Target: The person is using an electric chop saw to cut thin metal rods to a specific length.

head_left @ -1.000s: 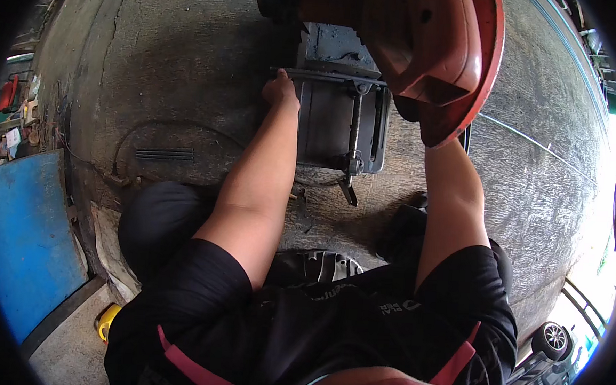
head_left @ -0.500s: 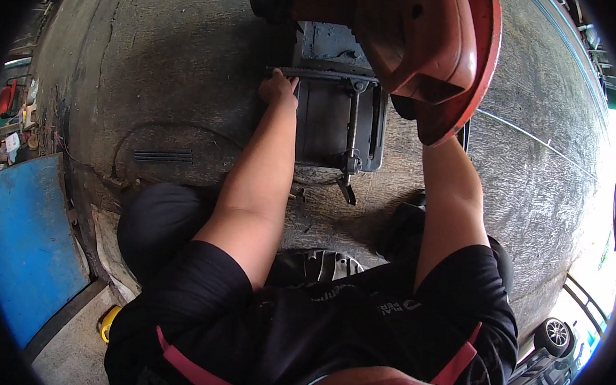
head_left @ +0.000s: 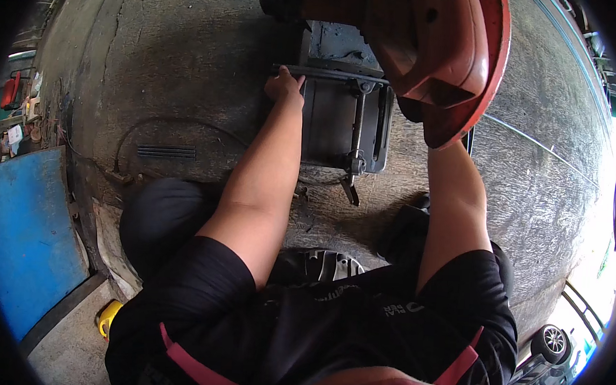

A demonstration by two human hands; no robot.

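A cut-off saw stands on the floor in front of me, its red housing and guard (head_left: 461, 68) raised over the right side of its dark metal base (head_left: 329, 124). Across the base lies a thin metal bar (head_left: 335, 75), against the clamp with its threaded rod (head_left: 359, 122). My left hand (head_left: 284, 85) is closed at the bar's left end, fingertips over it. My right forearm runs up behind the red guard, which hides the right hand and whatever it touches.
A dark cable (head_left: 179, 120) curves over the worn floor at left, near several thin dark strips (head_left: 166, 151). Further left leans a blue panel (head_left: 30, 237), with a yellow object (head_left: 108, 318) beside it. A car wheel (head_left: 553, 343) shows at lower right.
The whole view has shifted slightly, so the saw and my arms appear a little further right. My left hand keeps its place at the bar's end.
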